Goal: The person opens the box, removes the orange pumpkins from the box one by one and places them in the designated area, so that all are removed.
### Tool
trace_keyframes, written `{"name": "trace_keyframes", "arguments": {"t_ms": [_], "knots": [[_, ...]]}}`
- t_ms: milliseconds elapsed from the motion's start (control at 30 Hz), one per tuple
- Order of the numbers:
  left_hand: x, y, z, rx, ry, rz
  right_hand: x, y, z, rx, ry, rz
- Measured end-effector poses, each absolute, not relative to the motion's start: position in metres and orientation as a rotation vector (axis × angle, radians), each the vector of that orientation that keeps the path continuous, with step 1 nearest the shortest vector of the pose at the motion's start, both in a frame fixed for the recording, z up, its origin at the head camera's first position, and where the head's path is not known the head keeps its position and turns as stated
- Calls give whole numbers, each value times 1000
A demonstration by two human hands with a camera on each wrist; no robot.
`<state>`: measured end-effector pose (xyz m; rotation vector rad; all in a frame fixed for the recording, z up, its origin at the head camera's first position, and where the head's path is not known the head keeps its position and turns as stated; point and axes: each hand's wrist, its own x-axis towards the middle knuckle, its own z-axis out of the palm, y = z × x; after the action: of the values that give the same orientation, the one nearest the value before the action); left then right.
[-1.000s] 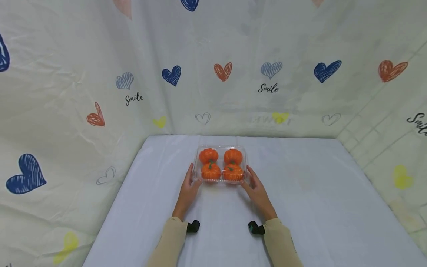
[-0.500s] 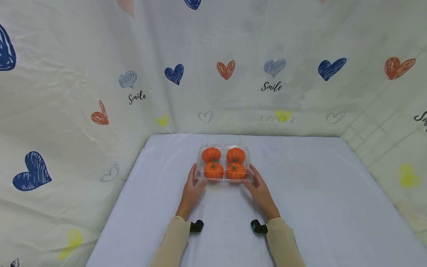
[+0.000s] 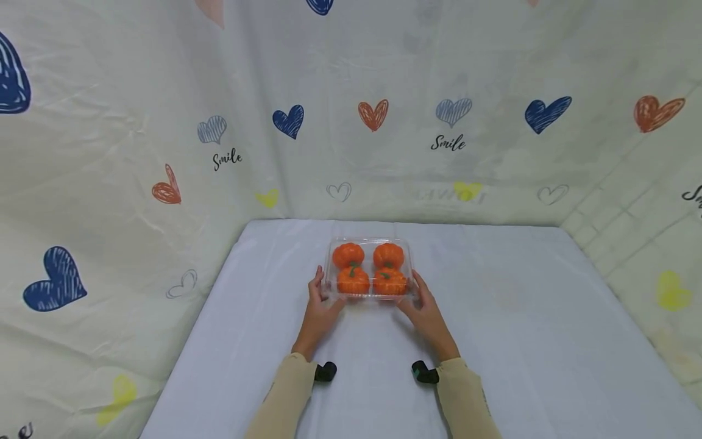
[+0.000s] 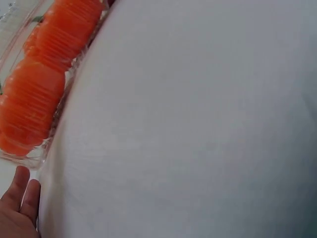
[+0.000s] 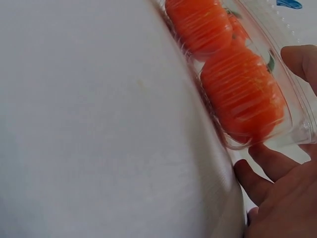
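Note:
A clear plastic clamshell container (image 3: 368, 253) sits near the back of the white table, holding several small orange pumpkins (image 3: 353, 281) with green stems. At its left side is my left hand (image 3: 318, 318), fingers extended and thumb spread near the front edge. In the left wrist view, two fingertips (image 4: 21, 173) lie just by the container's corner. My right hand (image 3: 431, 320) is at the other side. The right wrist view has its thumb (image 5: 303, 62) over the container's edge and loosely bent fingers (image 5: 270, 161) at the lower corner; contact is hard to judge.
A white cloth covers the table (image 3: 493, 317). Behind and to both sides hangs a pale curtain (image 3: 395, 158) printed with hearts and the word Smile. Small black devices (image 3: 326, 372) stick out from both wrists by the beige sleeves (image 3: 466, 399).
The whole head view has shifted slightly, the scene moving right. My left thumb has spread away from the container's front corner. Relative to the table, the container looks unmoved.

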<state>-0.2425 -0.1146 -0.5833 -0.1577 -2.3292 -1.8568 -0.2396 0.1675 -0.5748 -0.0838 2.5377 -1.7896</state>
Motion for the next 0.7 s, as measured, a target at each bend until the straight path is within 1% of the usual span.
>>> {"name": "trace_keyframes", "arguments": {"t_ms": [433,700], "knots": [[-243,-109,-584,-59,-2353,-1781,-240,165,-573,-75,2592,-1735],[-240,-108,-588,-45,-2297,-1702,-238,161,-570,-54,2618,-1741]]}}
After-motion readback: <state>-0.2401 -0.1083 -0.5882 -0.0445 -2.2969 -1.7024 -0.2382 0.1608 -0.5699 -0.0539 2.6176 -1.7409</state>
